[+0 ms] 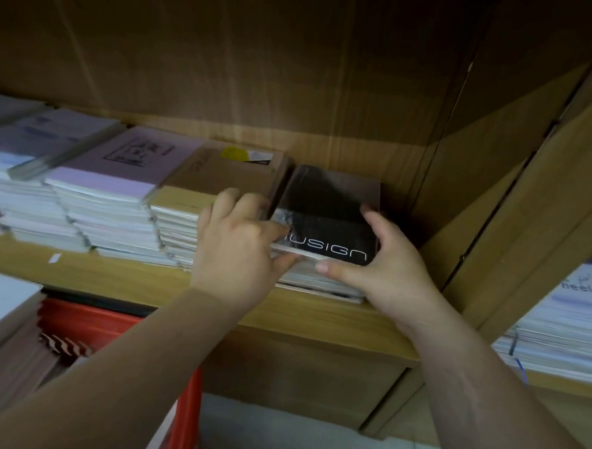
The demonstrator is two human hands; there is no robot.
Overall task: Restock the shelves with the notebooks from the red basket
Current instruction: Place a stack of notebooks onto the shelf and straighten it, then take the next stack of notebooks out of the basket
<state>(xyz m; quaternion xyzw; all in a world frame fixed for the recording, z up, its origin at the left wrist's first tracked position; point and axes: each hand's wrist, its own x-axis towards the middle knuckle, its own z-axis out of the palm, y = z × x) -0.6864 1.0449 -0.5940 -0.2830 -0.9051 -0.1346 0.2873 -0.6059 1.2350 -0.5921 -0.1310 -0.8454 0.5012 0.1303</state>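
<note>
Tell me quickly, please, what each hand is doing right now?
Left hand: fingers curled on the left edge of the black notebook, gripping it.
Right hand: gripping the same notebook's right front corner.

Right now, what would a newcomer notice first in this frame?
Both hands meet at the centre: the left hand and right hand grip a glossy black notebook with white lettering, on top of the rightmost stack on the wooden shelf. To its left run neighbouring stacks with brown, pink and pale covers. Below the shelf, at lower left, the red basket shows.
</note>
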